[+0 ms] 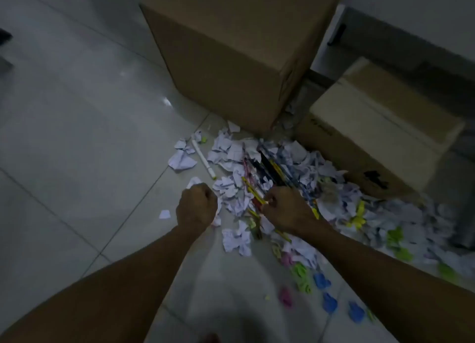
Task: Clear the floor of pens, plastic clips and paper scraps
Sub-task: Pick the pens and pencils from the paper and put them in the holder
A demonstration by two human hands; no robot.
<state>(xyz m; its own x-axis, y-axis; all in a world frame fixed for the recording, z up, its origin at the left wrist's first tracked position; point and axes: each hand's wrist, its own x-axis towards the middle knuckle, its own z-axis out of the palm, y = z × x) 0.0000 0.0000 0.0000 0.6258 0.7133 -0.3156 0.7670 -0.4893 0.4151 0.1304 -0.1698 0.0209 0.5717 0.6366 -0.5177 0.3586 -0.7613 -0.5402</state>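
— Where are the hands?
— Both low over the tiled floor (77, 126). The right hand (288, 209) curls its fingers round a bundle of pens (259, 178) lying in the paper scraps (231, 188). The left hand (196, 206) is a fist — whether it holds anything, I cannot tell.
— And the rest?
— A white marker (203, 160) lies beside the heap; coloured plastic clips (326, 281) are scattered near the right forearm. Two cardboard boxes (231, 54) stand behind the pile.

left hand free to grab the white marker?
Probably not yet: the left hand is fisted, seemingly around paper. The white marker lies uncovered on bare tile just beyond it, so the path is clear.
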